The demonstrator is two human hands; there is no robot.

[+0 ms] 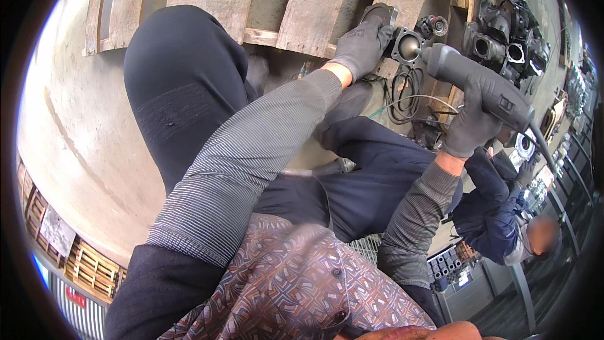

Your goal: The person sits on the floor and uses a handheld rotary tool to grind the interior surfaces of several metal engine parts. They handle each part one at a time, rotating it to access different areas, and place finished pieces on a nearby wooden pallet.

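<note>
My left hand (pixel 360 49), in a grey work glove, is closed around a dark metal casting (pixel 408 46) on the pallet. The casting has a squarish flange with a round bore that faces me. In my right hand (pixel 470 118), also gloved, is a dark corded straight grinder (pixel 454 68), with my fingers wrapped round its body. The tip of the grinder is at the right side of the bore; whether it touches the metal I cannot tell. Just beyond lies a small round metal part (pixel 433 26).
Under the work is a wooden pallet (pixel 314 9) with gaps between its boards. Several dark castings (pixel 494 25) are piled at the far right. A coiled black cable (pixel 406 91) lies below the work. A person (pixel 497 226) in dark clothes sits or crouches at the right.
</note>
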